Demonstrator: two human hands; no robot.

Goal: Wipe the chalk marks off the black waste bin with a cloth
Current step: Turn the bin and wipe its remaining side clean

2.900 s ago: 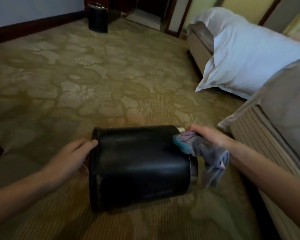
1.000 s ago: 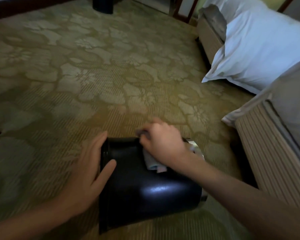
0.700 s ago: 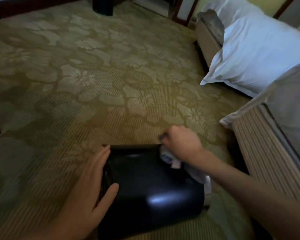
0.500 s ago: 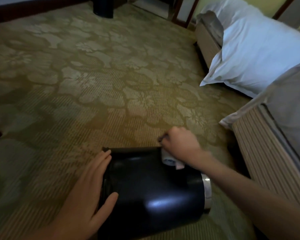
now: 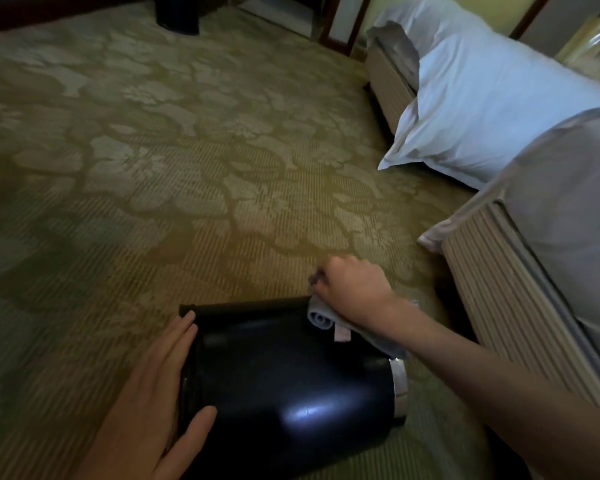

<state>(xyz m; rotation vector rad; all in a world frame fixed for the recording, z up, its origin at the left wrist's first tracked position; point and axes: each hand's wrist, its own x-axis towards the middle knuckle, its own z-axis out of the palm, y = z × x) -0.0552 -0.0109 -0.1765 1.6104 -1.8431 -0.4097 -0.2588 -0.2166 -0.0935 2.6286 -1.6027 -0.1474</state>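
Observation:
The black waste bin lies on its side on the carpet, base to the left, silver rim to the right. My left hand lies flat against the bin's base end, thumb on its side. My right hand is closed on a grey-blue cloth, pressing it on the far upper side of the bin near the rim end. Part of the cloth trails under my wrist. No chalk marks show on the glossy side facing me.
Patterned olive carpet stretches ahead. A bed base with striped skirt stands close on the right, a white pillow leaning beyond it. A second dark bin stands far back by the wall.
My right hand with the cloth went from the rim onto the bin's upper side and slid along it toward the rim end. My left hand went flat on the base end.

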